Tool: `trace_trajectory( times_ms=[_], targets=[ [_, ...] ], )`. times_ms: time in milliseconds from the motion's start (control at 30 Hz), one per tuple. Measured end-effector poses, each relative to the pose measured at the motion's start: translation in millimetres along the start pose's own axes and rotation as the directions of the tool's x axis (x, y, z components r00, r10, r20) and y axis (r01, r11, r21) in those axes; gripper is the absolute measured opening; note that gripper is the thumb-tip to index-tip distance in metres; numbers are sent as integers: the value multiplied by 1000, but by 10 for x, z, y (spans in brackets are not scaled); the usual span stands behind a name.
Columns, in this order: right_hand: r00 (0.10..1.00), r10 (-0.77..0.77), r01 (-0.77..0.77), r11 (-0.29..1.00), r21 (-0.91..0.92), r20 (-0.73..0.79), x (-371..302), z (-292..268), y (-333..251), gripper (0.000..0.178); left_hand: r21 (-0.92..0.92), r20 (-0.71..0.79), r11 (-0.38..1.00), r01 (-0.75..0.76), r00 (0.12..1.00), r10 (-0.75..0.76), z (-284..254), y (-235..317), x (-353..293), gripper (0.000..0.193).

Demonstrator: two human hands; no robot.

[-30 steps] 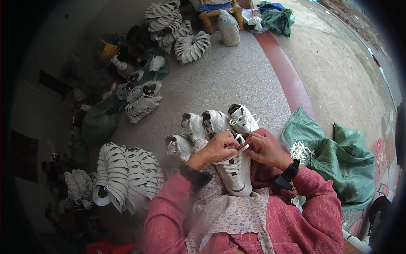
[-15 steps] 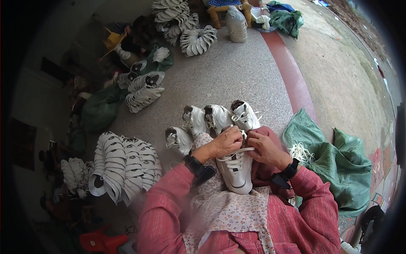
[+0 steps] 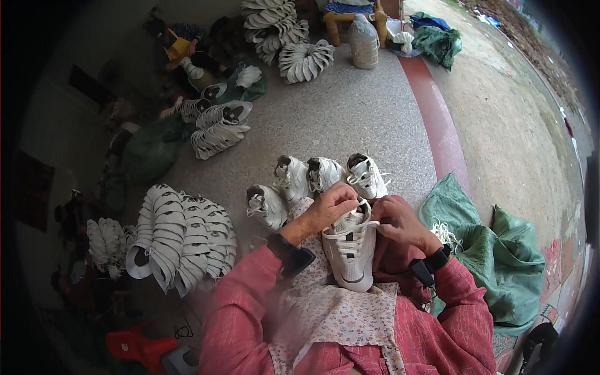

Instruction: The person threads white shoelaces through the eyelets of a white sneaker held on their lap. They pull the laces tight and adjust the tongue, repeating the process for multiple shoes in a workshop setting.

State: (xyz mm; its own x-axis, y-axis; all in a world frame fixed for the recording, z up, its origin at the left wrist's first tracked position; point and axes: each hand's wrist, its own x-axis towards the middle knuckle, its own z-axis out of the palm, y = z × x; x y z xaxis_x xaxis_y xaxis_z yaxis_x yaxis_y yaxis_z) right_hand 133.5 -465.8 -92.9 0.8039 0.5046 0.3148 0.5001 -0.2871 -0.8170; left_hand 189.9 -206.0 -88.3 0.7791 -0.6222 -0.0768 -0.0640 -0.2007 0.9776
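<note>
A white sneaker [image 3: 352, 265] lies on my lap over a flowered apron, toe toward me, its lace [image 3: 351, 240] running crosswise up the front. My left hand [image 3: 331, 206] is closed in a pinch at the top of the sneaker, on the white lace by the tongue. On the other side, my right hand [image 3: 401, 220] is closed with fingertips on a lace end at the upper eyelets. Just beyond my knees stand several more white sneakers [image 3: 325, 175] with laces in them.
Stacked white shoe uppers [image 3: 165, 237] lie at left, with more piles farther back. At right are a green sack [image 3: 500, 262] and a bundle of white laces [image 3: 447, 236]. A large plastic bottle [image 3: 364, 42] stands at the back. Another person [image 3: 187, 47] sits at far left. A red stool [image 3: 140, 350] is at lower left.
My hands have moved a little apart, the right one shifting rightward along the lace. More of the sneaker's tongue and opening shows. The whole view has shifted slightly.
</note>
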Motion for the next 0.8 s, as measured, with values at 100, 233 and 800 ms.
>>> trace_trajectory(
  times_ms=[100, 233, 800],
  targets=[
    [871, 491, -370, 671, 642, -12, -107, 104, 361, 30, 16, -260, 1000, 23, 965, -18, -9, 28, -120, 22],
    [967, 250, -253, 965, 73, 52, 348, 215, 198, 38, 120, -306, 960, 255, 929, -208, -84, -474, -331, 38],
    [906, 415, -396, 899, 187, -77, -77, 445, -57, 52, -440, 10, 858, -265, 954, 300, -127, 796, -954, 68]
  ],
)
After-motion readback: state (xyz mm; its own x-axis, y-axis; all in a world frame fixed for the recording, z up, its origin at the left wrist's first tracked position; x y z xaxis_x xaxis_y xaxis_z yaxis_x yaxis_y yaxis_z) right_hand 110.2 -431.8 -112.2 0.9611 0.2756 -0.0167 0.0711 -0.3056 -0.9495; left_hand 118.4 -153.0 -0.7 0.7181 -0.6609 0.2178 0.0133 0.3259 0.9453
